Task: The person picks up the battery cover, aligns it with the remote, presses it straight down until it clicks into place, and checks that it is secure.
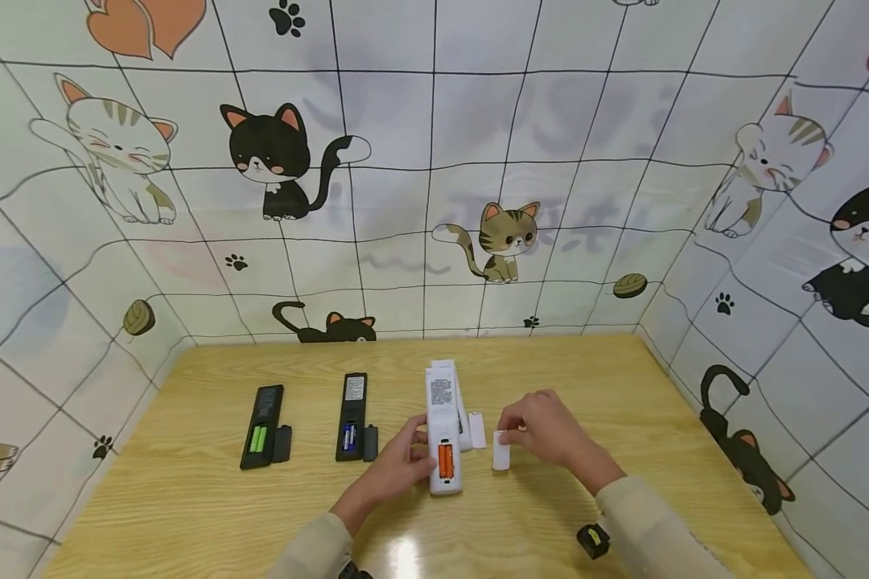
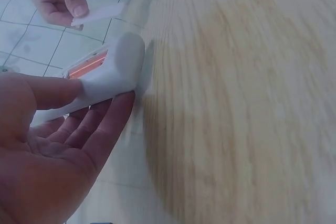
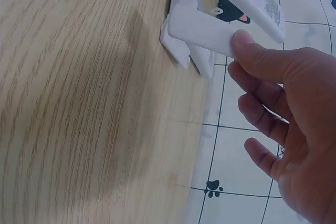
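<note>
In the head view my left hand grips a white remote control by its left side, back face up. Its battery compartment is uncovered, and orange batteries lie inside. The left wrist view shows the thumb along one side of the remote and the fingers beneath it. To the right, my right hand pinches a white battery cover between thumb and fingers, apart from the remote. In the right wrist view the cover points away from the fingertips, its flat face showing.
Behind the held remote lies another white remote, with a white cover beside it. Leftward are two black remotes, one with green batteries, one with blue batteries; black covers lie alongside. The wooden table meets a cat-print wall.
</note>
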A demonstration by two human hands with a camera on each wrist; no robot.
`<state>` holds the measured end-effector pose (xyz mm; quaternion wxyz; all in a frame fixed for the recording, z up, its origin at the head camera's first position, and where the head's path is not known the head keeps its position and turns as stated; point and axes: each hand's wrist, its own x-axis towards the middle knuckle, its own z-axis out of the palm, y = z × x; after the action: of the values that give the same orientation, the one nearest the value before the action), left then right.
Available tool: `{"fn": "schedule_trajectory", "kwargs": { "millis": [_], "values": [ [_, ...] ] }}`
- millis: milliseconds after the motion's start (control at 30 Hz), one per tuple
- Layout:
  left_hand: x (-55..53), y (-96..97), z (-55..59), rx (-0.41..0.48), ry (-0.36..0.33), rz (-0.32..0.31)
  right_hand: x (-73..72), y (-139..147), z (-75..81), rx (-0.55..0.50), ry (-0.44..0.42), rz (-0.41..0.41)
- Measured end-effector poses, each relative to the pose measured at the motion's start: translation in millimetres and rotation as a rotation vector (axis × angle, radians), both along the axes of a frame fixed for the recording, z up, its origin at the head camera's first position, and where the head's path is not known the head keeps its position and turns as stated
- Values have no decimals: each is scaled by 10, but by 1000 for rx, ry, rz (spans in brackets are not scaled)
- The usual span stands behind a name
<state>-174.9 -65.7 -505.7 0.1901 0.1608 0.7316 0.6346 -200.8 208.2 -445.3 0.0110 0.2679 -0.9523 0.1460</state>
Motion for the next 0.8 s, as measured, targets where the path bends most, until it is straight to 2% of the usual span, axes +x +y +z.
{"fn": "schedule_trajectory", "kwargs": {
  "millis": [200,533,800],
  "values": [
    [-12,-14,-6,-3,-16,14,8,-42,-24,-5,2,-10],
    [-75,-52,-27,-52,14,23,-6,-127,-28,6,1,-17],
    [-79,-65,-31,-59,18,15,11,-338,19,19,-3,38]
  ]
}}
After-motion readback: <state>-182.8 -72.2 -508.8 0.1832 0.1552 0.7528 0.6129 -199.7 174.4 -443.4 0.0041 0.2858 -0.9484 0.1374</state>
